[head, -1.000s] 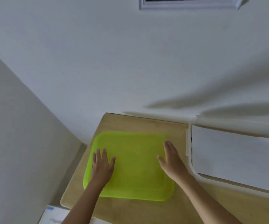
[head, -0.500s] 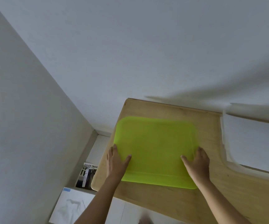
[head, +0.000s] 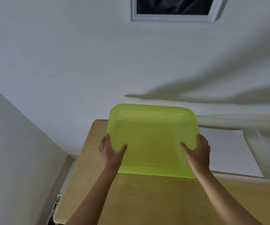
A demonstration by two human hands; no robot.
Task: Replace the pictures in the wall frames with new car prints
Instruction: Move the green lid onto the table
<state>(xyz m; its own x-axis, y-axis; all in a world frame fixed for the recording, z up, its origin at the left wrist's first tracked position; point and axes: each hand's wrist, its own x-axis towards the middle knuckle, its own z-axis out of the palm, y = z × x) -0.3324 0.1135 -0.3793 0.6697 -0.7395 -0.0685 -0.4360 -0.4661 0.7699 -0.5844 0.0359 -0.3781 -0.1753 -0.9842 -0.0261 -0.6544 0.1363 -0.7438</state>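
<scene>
**While the frame is hanging overhead, the tray is coming up off the table**

Though both hands were lying flat on top of the tray a second ago, they are now gripping it by its sides. The left hand is pinching the left edge, thumb lying on the upper face and fingers running along the rim. The right hand is doing the same on the right edge, thumb on top and fingers curling over the side.

Half a second ago the tray (a see-through yellow-green one) was sitting flat on the table. Now it is tilting up, its far edge overlapping the wall beyond the table's back edge. Its near edge is staying low over the wood; whether that edge is touching the table cannot be told.

The wall frame, white-rimmed with a dark picture inside, is showing again at the top of the view, well above the tray, after being out of sight half a second ago. A white sheet inside a raised white border is lying on the table just to the right of the tray, close to the right hand. Low at the left, beside the table, a small printed booklet is peeking out, too small to read.
</scene>
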